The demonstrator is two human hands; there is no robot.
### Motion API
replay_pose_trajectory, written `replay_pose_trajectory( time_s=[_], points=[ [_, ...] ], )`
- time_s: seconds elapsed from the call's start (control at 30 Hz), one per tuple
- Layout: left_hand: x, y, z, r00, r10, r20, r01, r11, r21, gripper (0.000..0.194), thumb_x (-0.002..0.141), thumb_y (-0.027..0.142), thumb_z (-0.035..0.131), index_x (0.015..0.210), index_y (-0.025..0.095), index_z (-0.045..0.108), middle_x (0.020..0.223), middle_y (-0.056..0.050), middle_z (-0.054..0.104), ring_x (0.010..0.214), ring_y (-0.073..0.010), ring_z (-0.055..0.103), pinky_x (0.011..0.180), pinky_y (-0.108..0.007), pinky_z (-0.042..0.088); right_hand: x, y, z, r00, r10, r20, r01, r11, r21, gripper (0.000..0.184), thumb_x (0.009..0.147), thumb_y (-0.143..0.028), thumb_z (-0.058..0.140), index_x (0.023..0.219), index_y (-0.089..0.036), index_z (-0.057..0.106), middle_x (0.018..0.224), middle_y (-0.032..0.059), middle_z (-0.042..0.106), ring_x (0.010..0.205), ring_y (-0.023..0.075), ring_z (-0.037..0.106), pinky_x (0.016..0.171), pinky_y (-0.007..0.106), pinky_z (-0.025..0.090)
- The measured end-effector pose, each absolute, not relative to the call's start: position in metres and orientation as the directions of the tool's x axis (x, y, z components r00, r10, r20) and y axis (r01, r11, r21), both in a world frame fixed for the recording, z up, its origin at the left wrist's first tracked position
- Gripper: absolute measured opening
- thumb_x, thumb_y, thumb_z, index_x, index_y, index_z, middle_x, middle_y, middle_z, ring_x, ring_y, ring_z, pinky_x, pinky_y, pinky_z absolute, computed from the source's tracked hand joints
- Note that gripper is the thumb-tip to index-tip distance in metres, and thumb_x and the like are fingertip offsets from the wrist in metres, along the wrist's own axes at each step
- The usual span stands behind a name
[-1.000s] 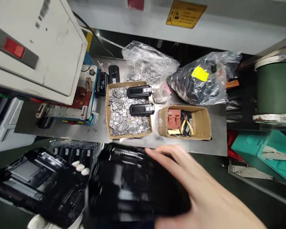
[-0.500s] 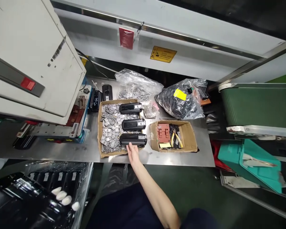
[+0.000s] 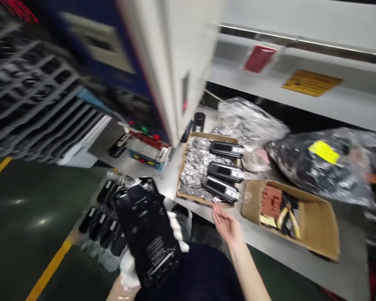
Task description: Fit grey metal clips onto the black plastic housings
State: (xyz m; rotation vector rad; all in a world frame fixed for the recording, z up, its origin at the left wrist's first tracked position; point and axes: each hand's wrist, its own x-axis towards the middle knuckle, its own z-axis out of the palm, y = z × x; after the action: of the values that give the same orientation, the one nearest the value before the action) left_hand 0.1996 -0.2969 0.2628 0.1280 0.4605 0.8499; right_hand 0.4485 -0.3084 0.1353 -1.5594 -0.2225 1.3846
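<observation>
My left hand [image 3: 130, 269], in a white glove, grips a bundle of glossy black plastic casings [image 3: 148, 240]. Its gloved fingers wrap round the far side, and motion blurs the details. My bare right hand [image 3: 227, 225] is just off the table's front edge with its fingers stretched out and nothing in them. Beyond its fingertips stands a shallow carton [image 3: 183, 196] full of small grey metal clips [image 3: 196, 165]. Three long black plastic units with pale labelled ends lie across the carton's right side; the nearest black unit [image 3: 221, 188] lies slightly askew, close to my right fingertips.
Right of the carton, a cardboard box [image 3: 319, 225] holds a red-brown block [image 3: 271, 200] and yellow-handled pliers [image 3: 288, 221]. Plastic bags [image 3: 247, 121] lie behind. At left are a machine fixture [image 3: 147, 150], a tray of black units [image 3: 108, 225] and a blurred rack [image 3: 44, 108].
My view has swung left. My right hand has come away from the nearest black unit, which now lies more askew. The casings in my left hand have come toward the middle of view.
</observation>
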Motion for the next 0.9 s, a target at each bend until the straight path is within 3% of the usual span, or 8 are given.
replay_pose_trajectory(
  time_s=[0.1, 0.17, 0.3, 0.4, 0.57, 0.73, 0.83, 0.9],
  points=[
    [0.198, -0.294, 0.26, 0.689, 0.695, -0.205, -0.706, 0.708, 0.025, 0.096, 0.052, 0.046, 0.098, 0.135, 0.016, 0.059, 0.125, -0.014, 0.067, 0.109, -0.029, 0.066, 0.092, -0.045, 0.059, 0.442, -0.304, 0.206, 0.142, 0.733, -0.665, -0.413, -0.566, -0.713, 0.037, 0.082, -0.045, 0.067, 0.112, -0.025, 0.073, 0.123, 0.0113, 0.072, 0.111, 0.0301, 0.07, 0.104, 0.054, 0.055],
    [0.195, -0.293, 0.263, 0.787, 0.603, -0.127, -0.616, 0.775, -0.14, 0.093, 0.055, 0.045, 0.096, 0.134, 0.012, 0.059, 0.123, -0.016, 0.068, 0.105, -0.0278, 0.067, 0.089, -0.044, 0.06, 0.434, -0.286, 0.257, 0.1, 0.838, -0.537, -0.178, -0.515, -0.838, 0.045, 0.094, -0.051, 0.058, 0.134, -0.029, 0.064, 0.144, 0.0089, 0.061, 0.127, 0.0295, 0.062, 0.117, 0.056, 0.041],
    [0.172, -0.292, 0.271, 0.905, 0.415, -0.094, -0.426, 0.879, -0.213, 0.087, 0.067, 0.05, 0.088, 0.136, 0.006, 0.057, 0.12, -0.014, 0.069, 0.104, -0.0228, 0.068, 0.091, -0.037, 0.058, 0.415, -0.229, 0.323, -0.231, 0.957, -0.173, 0.359, -0.082, -0.93, 0.043, 0.104, -0.049, 0.046, 0.145, -0.039, 0.053, 0.154, 0.0002, 0.051, 0.141, 0.0257, 0.048, 0.124, 0.052, 0.031],
    [0.15, -0.286, 0.267, 0.945, 0.299, -0.134, -0.302, 0.953, -0.001, 0.085, 0.065, 0.058, 0.087, 0.131, 0.01, 0.061, 0.113, -0.012, 0.07, 0.095, -0.0264, 0.07, 0.09, -0.043, 0.056, 0.404, -0.204, 0.332, -0.409, 0.899, -0.159, 0.429, 0.036, -0.902, 0.041, 0.104, -0.047, 0.048, 0.142, -0.036, 0.056, 0.15, 0.0009, 0.055, 0.138, 0.0242, 0.052, 0.12, 0.045, 0.039],
    [0.128, -0.261, 0.275, 0.751, 0.501, -0.43, 0.07, 0.587, 0.807, 0.077, 0.051, 0.028, 0.091, 0.122, 0.022, 0.061, 0.116, -0.007, 0.065, 0.102, -0.0295, 0.064, 0.094, -0.042, 0.053, 0.399, -0.217, 0.314, -0.048, 0.965, -0.257, 0.323, -0.228, -0.918, 0.032, 0.103, -0.05, 0.05, 0.125, -0.033, 0.066, 0.129, 0.0035, 0.069, 0.113, 0.0217, 0.067, 0.102, 0.04, 0.056],
    [0.12, -0.244, 0.296, 0.584, 0.7, -0.412, 0.509, 0.079, 0.857, 0.064, 0.062, 0.029, 0.081, 0.122, 0.023, 0.059, 0.116, -0.008, 0.066, 0.101, -0.0326, 0.066, 0.089, -0.042, 0.056, 0.402, -0.235, 0.293, -0.145, 0.917, -0.371, 0.219, -0.336, -0.916, 0.036, 0.101, -0.048, 0.056, 0.134, -0.038, 0.061, 0.139, 0.0012, 0.064, 0.125, 0.0213, 0.062, 0.11, 0.04, 0.05],
    [0.12, -0.243, 0.294, 0.515, 0.843, -0.158, 0.574, -0.202, 0.793, 0.052, 0.077, 0.035, 0.073, 0.126, 0.023, 0.057, 0.116, -0.011, 0.067, 0.103, -0.0331, 0.067, 0.091, -0.045, 0.056, 0.404, -0.244, 0.282, -0.154, 0.901, -0.405, 0.169, -0.38, -0.909, 0.037, 0.102, -0.045, 0.053, 0.138, -0.036, 0.058, 0.139, 0.0029, 0.064, 0.126, 0.0222, 0.062, 0.111, 0.043, 0.049],
    [0.125, -0.246, 0.289, 0.52, 0.844, -0.128, 0.514, -0.19, 0.837, 0.065, 0.076, 0.033, 0.075, 0.136, 0.027, 0.051, 0.128, -0.01, 0.064, 0.114, -0.0335, 0.064, 0.099, -0.046, 0.054, 0.402, -0.255, 0.279, -0.157, 0.926, -0.345, 0.236, -0.304, -0.923, 0.039, 0.103, -0.04, 0.051, 0.142, -0.035, 0.053, 0.141, 0.0047, 0.063, 0.127, 0.0233, 0.061, 0.111, 0.046, 0.05]
  ],
)
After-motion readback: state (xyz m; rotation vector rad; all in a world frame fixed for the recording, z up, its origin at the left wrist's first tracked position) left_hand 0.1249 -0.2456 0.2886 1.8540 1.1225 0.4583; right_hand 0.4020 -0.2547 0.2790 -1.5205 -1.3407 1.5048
